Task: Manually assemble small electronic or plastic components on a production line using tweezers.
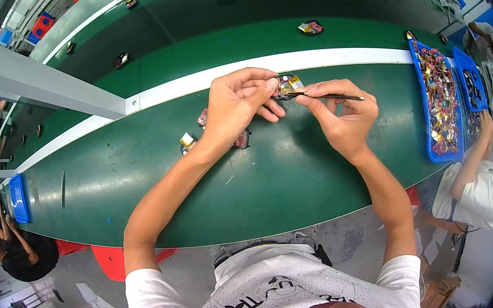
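A worker in a white printed T-shirt sits at a green workbench, both forearms raised over its surface. Scattered on the bench beside and below the left forearm are a dark-cased part and a part with a pale yellow-and-white block. Farther in, near the bench's far edge, the left hand pinches a small electronic assembly between thumb and fingers, while the right hand grips a slender dark tool, its tip end at the assembly. To the right stands a blue tray heaped with small multicolored parts, near a co-worker in white. Beyond the white rail, a similar small assembly lies on a green surface.
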A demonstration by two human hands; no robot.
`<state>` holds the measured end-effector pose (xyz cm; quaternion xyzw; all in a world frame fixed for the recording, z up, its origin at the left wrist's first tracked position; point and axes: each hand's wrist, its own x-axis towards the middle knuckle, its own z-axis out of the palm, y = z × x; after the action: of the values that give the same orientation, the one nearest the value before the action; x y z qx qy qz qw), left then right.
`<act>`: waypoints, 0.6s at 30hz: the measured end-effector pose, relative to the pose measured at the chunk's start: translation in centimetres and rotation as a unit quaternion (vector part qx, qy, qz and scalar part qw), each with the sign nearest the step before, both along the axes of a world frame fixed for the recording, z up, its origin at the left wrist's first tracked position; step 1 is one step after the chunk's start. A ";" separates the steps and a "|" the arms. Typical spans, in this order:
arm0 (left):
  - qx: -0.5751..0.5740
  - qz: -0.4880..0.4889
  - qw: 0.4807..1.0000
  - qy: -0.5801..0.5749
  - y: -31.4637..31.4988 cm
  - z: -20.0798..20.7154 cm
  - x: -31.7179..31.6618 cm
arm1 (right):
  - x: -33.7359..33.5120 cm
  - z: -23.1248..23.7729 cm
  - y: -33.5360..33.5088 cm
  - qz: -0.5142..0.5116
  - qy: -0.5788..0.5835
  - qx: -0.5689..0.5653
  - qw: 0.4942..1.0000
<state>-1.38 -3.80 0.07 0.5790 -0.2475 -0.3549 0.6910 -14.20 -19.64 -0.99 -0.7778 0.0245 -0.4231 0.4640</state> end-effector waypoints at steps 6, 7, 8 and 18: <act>-0.009 0.013 1.000 -0.003 0.0 -0.4 0.1 | 0.2 -0.3 0.0 0.004 -0.012 -0.015 1.000; -0.009 0.014 1.000 -0.003 0.0 -0.3 0.0 | 0.2 -0.3 0.0 0.003 -0.011 -0.016 1.000; -0.009 0.016 1.000 -0.005 -0.1 -0.2 0.0 | 0.1 -0.3 0.0 0.002 -0.011 -0.017 1.000; 0.018 0.038 0.995 -0.089 -0.2 0.2 -0.3 | -0.1 0.0 0.2 -0.012 -0.002 -0.011 1.000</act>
<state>-1.64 -3.96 0.31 0.6291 -0.2796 -0.2802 0.6689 -14.28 -19.39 -1.00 -0.7818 0.0278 -0.4304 0.4503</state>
